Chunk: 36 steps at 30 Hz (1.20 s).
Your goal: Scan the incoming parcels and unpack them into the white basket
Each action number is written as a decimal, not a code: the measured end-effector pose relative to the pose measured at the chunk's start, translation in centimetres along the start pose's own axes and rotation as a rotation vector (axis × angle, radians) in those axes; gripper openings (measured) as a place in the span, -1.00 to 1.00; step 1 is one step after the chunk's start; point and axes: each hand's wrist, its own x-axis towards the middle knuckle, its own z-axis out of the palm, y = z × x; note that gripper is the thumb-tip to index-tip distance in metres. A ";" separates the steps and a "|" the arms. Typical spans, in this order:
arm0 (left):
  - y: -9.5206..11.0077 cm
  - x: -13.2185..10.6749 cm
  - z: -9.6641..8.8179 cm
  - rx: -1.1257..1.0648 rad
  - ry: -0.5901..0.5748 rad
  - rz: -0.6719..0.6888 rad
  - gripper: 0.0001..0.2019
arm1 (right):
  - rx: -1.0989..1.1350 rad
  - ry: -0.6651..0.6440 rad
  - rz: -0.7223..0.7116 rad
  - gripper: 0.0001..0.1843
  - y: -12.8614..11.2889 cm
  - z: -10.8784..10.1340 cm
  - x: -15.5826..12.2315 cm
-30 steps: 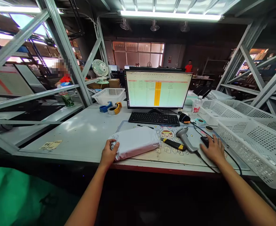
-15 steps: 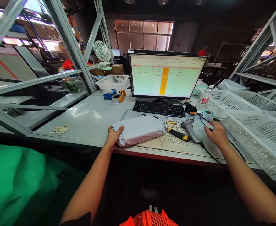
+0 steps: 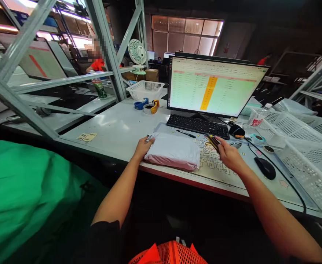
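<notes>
A white plastic-wrapped package (image 3: 174, 149) lies flat at the front of the desk. My left hand (image 3: 144, 147) grips its left end, thumb on top. Just right of the package, my right hand (image 3: 229, 156) is closed around a yellow-and-black utility knife (image 3: 213, 142), raised over the printed desk mat (image 3: 213, 170). Partly hidden behind that hand is a grey barcode scanner (image 3: 235, 145). A black marker (image 3: 186, 134) rests beyond the package, by the keyboard (image 3: 198, 125).
A monitor (image 3: 213, 88) stands behind the keyboard. At right are a black mouse (image 3: 264, 168), its cable and white plastic baskets (image 3: 301, 157). Tape dispensers (image 3: 147, 105) sit at back left near a white basket (image 3: 146, 90). Metal frame posts (image 3: 117, 84) edge the desk. A person in red sits beyond.
My right hand has left the mouse, moved left and picked up the utility knife from the mat. My left hand still holds the package. The view has turned left.
</notes>
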 end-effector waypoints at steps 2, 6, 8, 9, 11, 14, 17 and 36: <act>-0.1 -0.1 0.2 0.005 -0.001 0.010 -0.35 | 0.055 -0.088 -0.201 -0.43 -5.7 -0.2 3.1; 0.1 -0.6 0.1 0.021 -0.001 0.025 -0.37 | -0.091 -0.295 -0.402 -0.52 -17.7 2.6 8.5; 0.2 -0.8 -0.1 0.024 -0.007 0.031 -0.37 | -0.146 -0.341 -0.408 -0.55 -20.3 3.5 9.0; 0.2 -0.8 -0.2 0.025 -0.010 0.034 -0.37 | -0.158 -0.349 -0.410 -0.56 -20.2 3.5 8.5; 0.2 -0.8 -0.2 0.030 -0.018 0.039 -0.37 | -0.187 -0.362 -0.420 -0.54 -17.7 2.3 6.2; 0.1 -0.8 0.0 0.054 -0.023 0.048 -0.40 | -0.253 -0.381 -0.406 -0.52 -10.1 -1.3 0.7; 0.3 -1.3 0.3 0.111 -0.044 0.053 -0.45 | -0.320 -0.345 -0.232 -0.52 -2.9 -3.7 -4.2; 8.8 -5.7 6.7 0.686 -0.657 0.910 -0.75 | 0.164 -0.003 -0.329 -0.57 -6.2 3.2 4.2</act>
